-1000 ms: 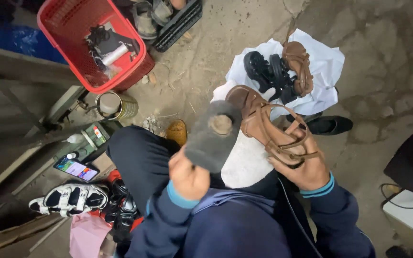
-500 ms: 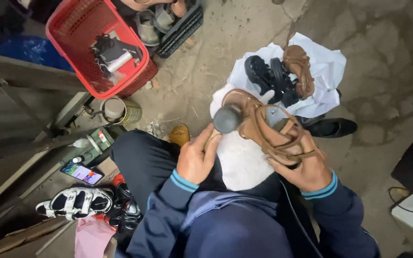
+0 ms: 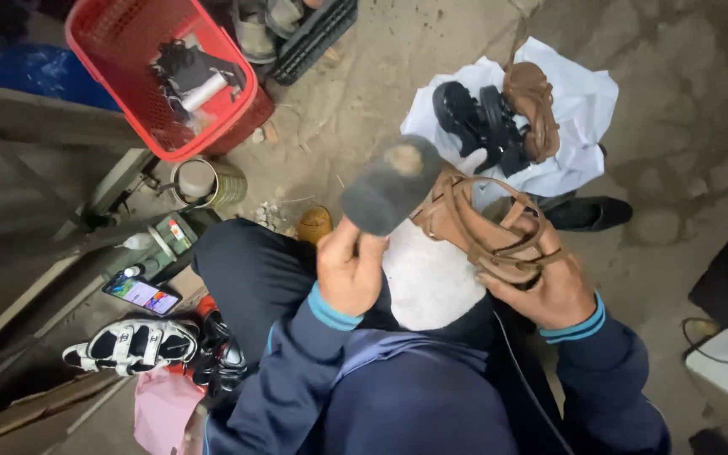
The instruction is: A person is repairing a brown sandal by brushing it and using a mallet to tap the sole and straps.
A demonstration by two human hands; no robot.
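Sandal straps, tan and woven, fill our view: the brown strappy sandal (image 3: 490, 223) lies with its long axis running from upper left down to lower right, sole side away from us, one end nearest the grey pad. Our right hand (image 3: 545, 282) is clamped around its lower end from beneath, fingers curled over the straps. Our left hand (image 3: 349, 270) is closed on a grey oval sole piece (image 3: 391, 185), raised just left of the sandal and touching or nearly touching it; we cannot tell which. Both sit above a pale stone block (image 3: 427, 282) on our lap. Farther out, a white cloth (image 3: 587, 109) on the floor carries black sandals (image 3: 478, 118) and another brown one (image 3: 532, 105). A red basket (image 3: 120, 76) stands at upper left, a phone (image 3: 141, 293) lower left.
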